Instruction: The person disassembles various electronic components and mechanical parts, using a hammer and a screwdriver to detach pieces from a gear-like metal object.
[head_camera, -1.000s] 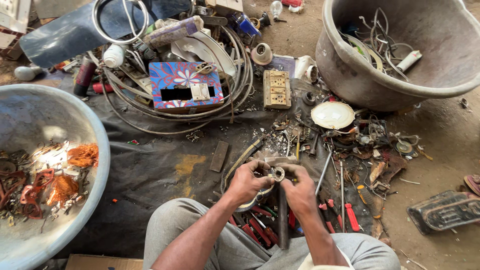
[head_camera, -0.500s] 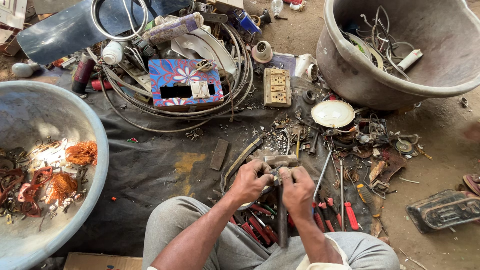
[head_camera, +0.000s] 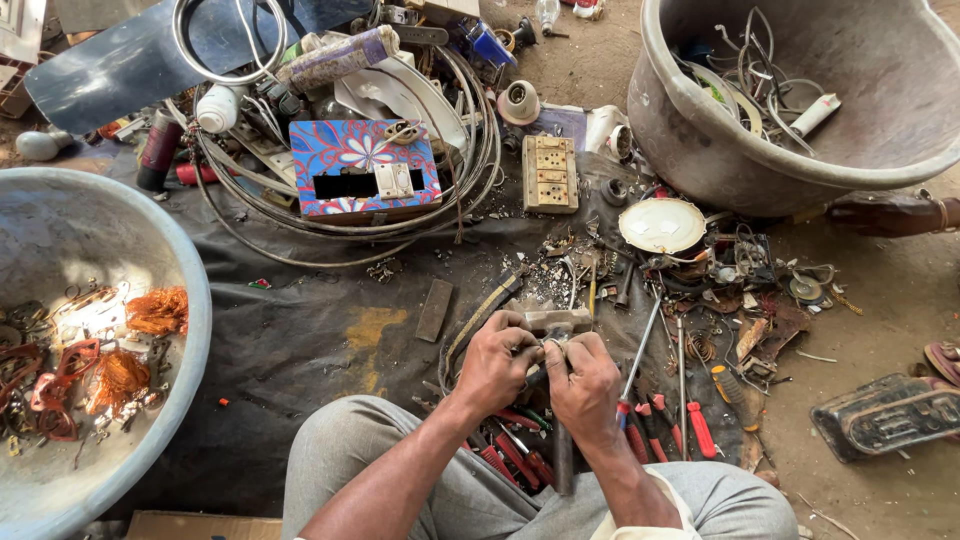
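Observation:
I sit on the ground with my knees apart over a dark sheet. My left hand and my right hand are pressed together, both gripping a small metal part between the fingertips, held just under the head of a hammer. The hammer's handle runs down between my hands toward my lap. What the part is stays hidden by my fingers. Red-handled pliers and screwdrivers lie on the sheet right beside my right hand.
A large metal basin at left holds copper wire and scrap. A grey tub with wires stands at top right. Coiled cable, a blue patterned switch box, a beige socket plate, a round white cover and loose scrap lie ahead.
My hands have closed in together around the small part and shifted slightly toward me; the view has tilted a little. Nothing else on the sheet has moved.

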